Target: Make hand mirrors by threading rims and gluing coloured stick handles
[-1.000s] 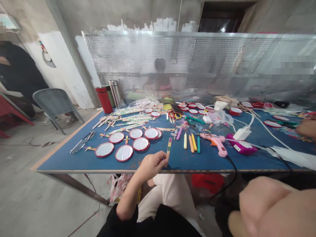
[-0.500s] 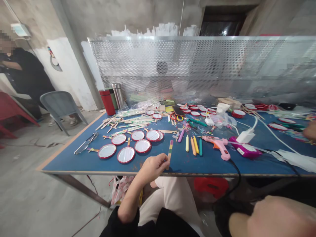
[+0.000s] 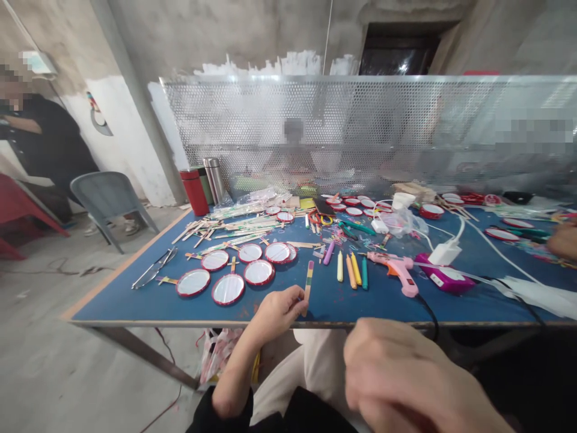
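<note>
Near the table's front edge, my left hand (image 3: 282, 308) pinches the lower end of a wooden stick (image 3: 309, 278) with purple, green and yellow bands, held upright. My right hand (image 3: 396, 367) is large and blurred in front of the table edge, its fingers curled; anything inside them is hidden. Several round mirrors with red rims, such as one (image 3: 228, 289), lie left of my left hand, some with coloured sticks. Beyond the stick are a purple crayon (image 3: 329, 252), a pale yellow crayon (image 3: 339, 266) and a teal crayon (image 3: 365, 273).
A pink glue gun (image 3: 396, 267) and a purple box (image 3: 446, 278) with a white plug lie at the right. Sticks, a red flask (image 3: 194, 192) and glasses (image 3: 154, 268) are at the left. Another person's hand (image 3: 563, 240) shows far right; a person (image 3: 49, 132) stands far left.
My right hand has moved left and up from the lower right corner towards the table edge. My left hand still grips the stick. The view has shifted slightly.
</note>
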Available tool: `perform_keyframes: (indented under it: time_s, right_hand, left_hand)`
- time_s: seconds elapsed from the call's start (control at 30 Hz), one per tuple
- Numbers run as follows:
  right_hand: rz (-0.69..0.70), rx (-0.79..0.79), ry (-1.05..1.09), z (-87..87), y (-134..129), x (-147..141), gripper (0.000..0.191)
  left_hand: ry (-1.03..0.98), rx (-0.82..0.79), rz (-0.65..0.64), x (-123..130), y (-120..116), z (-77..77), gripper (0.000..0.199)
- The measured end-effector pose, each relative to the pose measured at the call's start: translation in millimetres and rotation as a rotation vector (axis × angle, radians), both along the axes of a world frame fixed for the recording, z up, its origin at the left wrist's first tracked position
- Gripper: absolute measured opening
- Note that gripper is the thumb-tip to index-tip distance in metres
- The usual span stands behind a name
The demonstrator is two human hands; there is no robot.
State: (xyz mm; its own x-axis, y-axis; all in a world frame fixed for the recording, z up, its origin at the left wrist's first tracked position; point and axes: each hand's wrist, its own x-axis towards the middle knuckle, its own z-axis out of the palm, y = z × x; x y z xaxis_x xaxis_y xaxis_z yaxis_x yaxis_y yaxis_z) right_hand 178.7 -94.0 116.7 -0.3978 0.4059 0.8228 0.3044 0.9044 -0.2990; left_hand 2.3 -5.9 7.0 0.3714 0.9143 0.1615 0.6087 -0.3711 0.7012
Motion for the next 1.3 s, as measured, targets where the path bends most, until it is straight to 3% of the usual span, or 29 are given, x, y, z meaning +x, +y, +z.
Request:
perform_keyframes:
  time_s: [0.1,0.17,0.27,0.33,0.4,0.5,0.63,0.8,0.93,1.3]
  right_hand:
    - [-0.048,-0.016,0.048,-26.7,27.2,4.2,0.017]
    - [-0.226,-0.003,0.187,-55.1,51.3,7.3,0.016]
    - [-0.454,-0.172,0.26,-96.6,91.4,15.9,0.023]
    - [-0.51,-0.369,0.298,-115.7,115.1,23.3,0.032]
    - [-0.496,-0.438,0.259,-126.1,131.2,29.4,0.038]
    - [-0.457,-0.476,0.144,-129.2,136.7,32.5,0.041]
    - [-0.456,-0.449,-0.074,-126.0,123.1,25.5,0.038]
    - [-0.543,-0.348,-0.24,-127.5,112.2,16.2,0.032]
    - [-0.59,-0.274,-0.314,-130.0,110.8,15.7,0.03]
    - [-0.602,-0.128,-0.397,-133.5,108.9,17.4,0.034]
  left_hand:
    - [-0.008,0.005,-0.003,-0.1,0.8,-1.1,0.017]
    - [-0.012,0.003,-0.012,-0.7,0.9,-1.3,0.018]
    - [-0.02,-0.002,-0.03,-1.9,0.9,-1.1,0.02]
    - [-0.03,-0.003,-0.038,-2.6,1.2,-1.0,0.021]
    - [-0.041,-0.004,-0.045,-3.0,1.7,-0.8,0.021]
    - [-0.067,-0.003,-0.047,-3.0,2.5,-0.4,0.022]
    - [-0.105,-0.016,-0.027,-2.6,3.9,-0.8,0.026]
    - [-0.162,-0.213,0.027,-1.5,5.1,-3.3,0.024]
    - [-0.21,-0.282,0.028,0.0,7.2,-5.6,0.021]
    - [-0.195,-0.205,0.03,2.6,8.8,-6.4,0.02]
